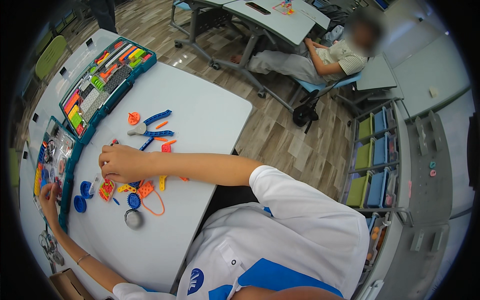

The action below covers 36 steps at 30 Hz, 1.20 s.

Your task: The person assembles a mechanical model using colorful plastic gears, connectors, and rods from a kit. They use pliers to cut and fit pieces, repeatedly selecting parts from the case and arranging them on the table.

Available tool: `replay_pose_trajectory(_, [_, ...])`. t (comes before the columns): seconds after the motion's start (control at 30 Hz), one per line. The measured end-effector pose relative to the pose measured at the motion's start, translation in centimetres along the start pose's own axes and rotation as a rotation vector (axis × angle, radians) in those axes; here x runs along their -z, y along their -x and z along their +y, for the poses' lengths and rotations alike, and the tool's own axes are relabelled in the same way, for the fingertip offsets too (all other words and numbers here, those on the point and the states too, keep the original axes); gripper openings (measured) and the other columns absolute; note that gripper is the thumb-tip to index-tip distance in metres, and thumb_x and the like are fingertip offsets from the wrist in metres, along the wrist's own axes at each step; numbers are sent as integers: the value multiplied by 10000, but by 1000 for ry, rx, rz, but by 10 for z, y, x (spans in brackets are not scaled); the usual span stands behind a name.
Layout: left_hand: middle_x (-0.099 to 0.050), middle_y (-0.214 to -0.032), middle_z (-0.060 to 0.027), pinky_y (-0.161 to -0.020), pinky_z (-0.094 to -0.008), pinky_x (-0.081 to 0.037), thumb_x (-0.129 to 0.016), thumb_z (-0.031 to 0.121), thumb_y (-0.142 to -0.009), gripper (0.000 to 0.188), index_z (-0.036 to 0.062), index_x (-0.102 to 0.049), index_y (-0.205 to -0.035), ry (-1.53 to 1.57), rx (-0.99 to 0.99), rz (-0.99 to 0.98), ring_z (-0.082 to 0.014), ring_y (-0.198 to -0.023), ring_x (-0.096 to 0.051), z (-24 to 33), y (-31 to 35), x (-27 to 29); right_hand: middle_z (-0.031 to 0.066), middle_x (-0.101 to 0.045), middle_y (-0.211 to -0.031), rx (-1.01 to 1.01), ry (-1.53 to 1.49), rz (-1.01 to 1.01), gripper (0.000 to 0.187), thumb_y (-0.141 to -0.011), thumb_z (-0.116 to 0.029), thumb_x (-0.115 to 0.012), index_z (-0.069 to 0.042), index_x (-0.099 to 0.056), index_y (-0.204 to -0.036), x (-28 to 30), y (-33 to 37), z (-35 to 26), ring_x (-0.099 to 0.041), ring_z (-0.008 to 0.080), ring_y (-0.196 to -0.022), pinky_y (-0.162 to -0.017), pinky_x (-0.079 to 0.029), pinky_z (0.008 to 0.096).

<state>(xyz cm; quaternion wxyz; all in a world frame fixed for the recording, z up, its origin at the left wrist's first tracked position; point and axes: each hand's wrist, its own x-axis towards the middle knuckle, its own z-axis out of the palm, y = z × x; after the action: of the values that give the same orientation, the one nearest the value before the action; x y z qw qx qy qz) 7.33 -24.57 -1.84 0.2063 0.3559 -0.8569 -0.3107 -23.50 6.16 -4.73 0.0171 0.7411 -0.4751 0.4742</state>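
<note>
My left hand [49,201] reaches into the lower teal parts case [72,165] at the far left, its fingers apart over the small pieces. Stretched across the table, my right hand [122,163] has its fingers curled down; what they hold, if anything, is hidden. Just below it lies an orange-red piece with yellow-green bits [106,190]. Nearby are blue round parts [80,203], a blue gear [133,201], an orange piece with a looped cord [145,189] and a grey dome-shaped thing [133,219]. Blue-handled pliers [150,127] lie beyond my right forearm.
A second teal case [131,82] of colourful building parts stands farther back. A seated person [325,57] is at another table [280,22]. Shelves with green and blue bins [378,150] stand at the right. A cardboard box [70,285] sits at the lower left.
</note>
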Motion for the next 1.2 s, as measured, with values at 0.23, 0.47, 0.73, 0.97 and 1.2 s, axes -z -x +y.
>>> replay_pose_trajectory(0.23, [-648,-938,-20,-710,-231,-446,-700,166,-936,193,-26,-695,-922,70,-101,56,-102,-808,-593,-23,-5,0,36,-656,-903,1,-2,-20,64,-785,-161,-723,-103,-747,-773,-1,-1,-1,-574,230,-970,-826,-500,362])
replay_pose_trajectory(0.47, [-719,-1002,-56,-785,-239,-490,-705,173,-938,230,-44,-722,-1012,-25,-47,-44,-107,-845,-631,-37,-13,5,36,-659,-908,-4,-22,-24,68,-787,-166,-725,-103,-747,-780,-1,0,1,-573,231,-963,-797,-511,357])
replay_pose_trajectory(0.73, [-717,-978,-50,-847,-223,-484,-684,222,-966,302,-26,-710,-1136,228,42,199,-91,-907,-645,7,-4,-6,58,-639,-974,-19,-45,24,108,-829,-162,-727,-86,-717,-905,9,-3,2,-572,248,-969,-799,-505,369])
replay_pose_trajectory(0.97, [-690,-967,-32,-787,-222,-473,-680,205,-962,223,-2,-705,-1041,556,137,-291,-86,-854,-610,127,21,-52,134,-553,-1260,-22,-136,254,570,-798,-301,-786,-96,-583,-1290,35,-24,-24,-551,318,-1136,-938,-490,409])
replay_pose_trajectory(1.2, [-658,-894,-6,-766,-213,-461,-696,162,-940,155,11,-680,-907,691,181,-505,-64,-807,-572,172,36,-107,97,-617,-1119,-25,-202,21,505,-741,-383,-833,-65,-680,-1101,19,-13,0,-583,283,-1076,-874,-509,388])
